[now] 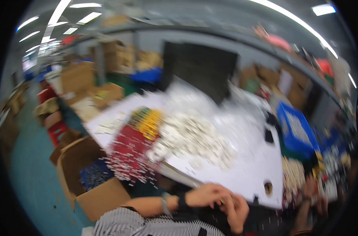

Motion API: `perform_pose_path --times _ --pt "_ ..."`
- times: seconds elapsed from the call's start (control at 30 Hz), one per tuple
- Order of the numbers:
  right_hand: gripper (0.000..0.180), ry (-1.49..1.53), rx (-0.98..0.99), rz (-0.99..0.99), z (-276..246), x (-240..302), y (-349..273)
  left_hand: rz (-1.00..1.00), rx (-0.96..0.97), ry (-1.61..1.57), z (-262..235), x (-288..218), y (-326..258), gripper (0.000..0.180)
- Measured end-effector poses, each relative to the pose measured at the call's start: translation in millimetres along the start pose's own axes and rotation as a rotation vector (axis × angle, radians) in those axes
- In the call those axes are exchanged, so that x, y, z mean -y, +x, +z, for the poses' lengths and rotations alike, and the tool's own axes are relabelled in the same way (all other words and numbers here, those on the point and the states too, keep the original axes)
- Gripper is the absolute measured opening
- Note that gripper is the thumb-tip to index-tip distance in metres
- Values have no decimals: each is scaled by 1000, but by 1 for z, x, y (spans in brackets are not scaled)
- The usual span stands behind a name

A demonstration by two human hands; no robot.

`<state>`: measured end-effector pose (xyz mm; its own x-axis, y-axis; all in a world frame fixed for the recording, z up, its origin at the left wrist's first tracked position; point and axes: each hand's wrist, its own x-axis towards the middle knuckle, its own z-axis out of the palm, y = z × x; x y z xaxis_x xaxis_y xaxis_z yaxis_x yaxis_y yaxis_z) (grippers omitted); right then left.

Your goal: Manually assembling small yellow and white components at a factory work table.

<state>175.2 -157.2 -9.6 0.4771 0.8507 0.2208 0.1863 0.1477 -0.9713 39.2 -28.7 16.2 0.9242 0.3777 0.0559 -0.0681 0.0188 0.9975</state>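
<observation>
White parts (198, 135) beyond left hand (205, 195) | clear plastic (242, 118) alongside | cardboard box (103, 198) leftward

a bright, crowded workroom

strip lights (89, 17) shine in rows from the pale ceiling (210, 11) at upper left, and a long one curves across the upper right. a teal floor (22, 177) runs down the left side toward the blurred far end. a white-topped table (246, 175) fills the middle, with a grey shelf frame (210, 32) crossing behind it. a red stool (56, 131) stands left of it.

No legible text or numbers.
</observation>
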Motion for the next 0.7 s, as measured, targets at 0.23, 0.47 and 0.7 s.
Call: perform_pose_path --times 0.23,0.47,0.7 --pt "21 95 119 84 -11 -31 29 -200 39 -233 -32 16 32 39" --pt "21 69 107 190 -28 -38 37 -287 43 -285 -29 30 58 34" --pt "20 39 71 189 -34 -40 47 -311 11 -322 -32 34 74 33"
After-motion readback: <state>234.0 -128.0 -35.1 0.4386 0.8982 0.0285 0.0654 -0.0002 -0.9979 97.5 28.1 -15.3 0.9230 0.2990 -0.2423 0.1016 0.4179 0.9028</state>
